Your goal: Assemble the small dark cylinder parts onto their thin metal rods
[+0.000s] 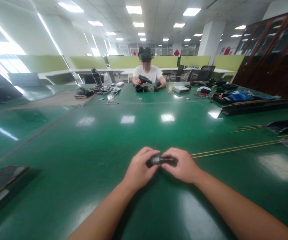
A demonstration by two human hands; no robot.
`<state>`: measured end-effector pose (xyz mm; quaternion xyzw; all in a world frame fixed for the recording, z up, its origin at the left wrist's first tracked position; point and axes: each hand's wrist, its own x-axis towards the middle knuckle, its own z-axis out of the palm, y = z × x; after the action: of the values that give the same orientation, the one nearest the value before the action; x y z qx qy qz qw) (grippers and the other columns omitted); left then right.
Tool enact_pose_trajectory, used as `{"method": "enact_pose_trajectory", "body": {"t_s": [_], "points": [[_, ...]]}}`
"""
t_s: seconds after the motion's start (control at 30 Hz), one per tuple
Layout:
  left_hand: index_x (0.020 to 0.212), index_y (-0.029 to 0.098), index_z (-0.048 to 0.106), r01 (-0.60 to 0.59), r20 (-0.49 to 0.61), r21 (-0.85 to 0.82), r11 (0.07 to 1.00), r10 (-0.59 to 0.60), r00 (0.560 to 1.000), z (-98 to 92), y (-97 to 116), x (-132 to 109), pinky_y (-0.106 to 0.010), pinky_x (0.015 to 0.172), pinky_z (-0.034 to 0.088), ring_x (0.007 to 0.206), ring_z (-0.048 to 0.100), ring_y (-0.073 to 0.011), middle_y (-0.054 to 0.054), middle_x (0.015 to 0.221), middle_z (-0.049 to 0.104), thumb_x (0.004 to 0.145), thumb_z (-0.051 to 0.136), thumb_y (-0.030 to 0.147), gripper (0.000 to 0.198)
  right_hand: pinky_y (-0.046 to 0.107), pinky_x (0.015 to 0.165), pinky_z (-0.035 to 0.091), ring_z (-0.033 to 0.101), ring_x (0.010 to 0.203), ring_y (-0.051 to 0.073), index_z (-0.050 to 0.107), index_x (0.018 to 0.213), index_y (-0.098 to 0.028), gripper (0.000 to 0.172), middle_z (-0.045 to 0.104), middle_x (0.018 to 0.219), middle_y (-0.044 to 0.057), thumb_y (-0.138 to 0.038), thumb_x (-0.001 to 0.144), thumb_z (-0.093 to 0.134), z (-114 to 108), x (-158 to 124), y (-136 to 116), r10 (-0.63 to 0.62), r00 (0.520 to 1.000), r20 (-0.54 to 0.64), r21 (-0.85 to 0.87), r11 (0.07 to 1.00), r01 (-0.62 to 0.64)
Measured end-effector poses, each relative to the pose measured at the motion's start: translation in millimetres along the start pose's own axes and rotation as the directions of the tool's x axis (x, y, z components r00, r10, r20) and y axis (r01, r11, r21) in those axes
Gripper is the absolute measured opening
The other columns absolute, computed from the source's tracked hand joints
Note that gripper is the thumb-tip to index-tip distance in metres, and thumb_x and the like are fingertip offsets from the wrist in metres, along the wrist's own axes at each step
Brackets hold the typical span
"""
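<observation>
Between my two hands is a small dark cylindrical object with a shiny silver-grey middle; its exact kind is not clear. It lies roughly level, low over the green table. My left hand grips its left end, thumb below and fingers above. On the other end, my right hand is closed in the same way, with a narrower dark part showing between thumb and fingers. Just beyond my right hand lie thin brass-coloured rods, stretching off to the right.
Across the table sits a person in a white shirt, holding a dark power drill. Black trays and tools lie at right. A dark flat panel is at near left; loose parts lie far left.
</observation>
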<state>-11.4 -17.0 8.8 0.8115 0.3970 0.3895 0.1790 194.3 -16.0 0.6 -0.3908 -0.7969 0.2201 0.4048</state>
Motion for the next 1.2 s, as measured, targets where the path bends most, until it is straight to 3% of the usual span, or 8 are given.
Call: {"method": "enact_pose_trajectory", "body": {"t_s": [0.3, 1.2], "points": [[0.100, 0.021, 0.069, -0.013, 0.042, 0.010, 1.000, 0.012, 0.999, 0.6, 1.5, 0.7, -0.029, 0.080, 0.052, 0.091, 0.062, -0.0175, -0.006, 0.096, 0.065, 0.080, 0.067, 0.012, 0.023, 0.030, 0.074, 0.051, 0.066, 0.080, 0.018, 0.072, 0.093, -0.021, 0.015, 0.071, 0.087, 0.003, -0.017, 0.079, 0.071, 0.6, -0.7, 3.2, 0.007, 1.000, 0.029, -0.009, 1.000, -0.006], [0.098, 0.023, 0.071, 0.033, -0.014, 0.001, 0.999, -0.033, 0.999, 4.4, -1.9, -2.2, -0.026, 0.078, 0.049, 0.088, 0.061, -0.0151, -0.003, 0.094, 0.064, 0.077, 0.072, 0.014, 0.023, 0.027, 0.070, 0.047, 0.063, 0.075, 0.015, 0.072, 0.088, -0.020, 0.012, 0.071, 0.083, 0.001, -0.013, 0.078, 0.071, -0.8, -0.5, 5.2, 0.019, 0.998, 0.052, 0.001, 1.000, -0.019]]}}
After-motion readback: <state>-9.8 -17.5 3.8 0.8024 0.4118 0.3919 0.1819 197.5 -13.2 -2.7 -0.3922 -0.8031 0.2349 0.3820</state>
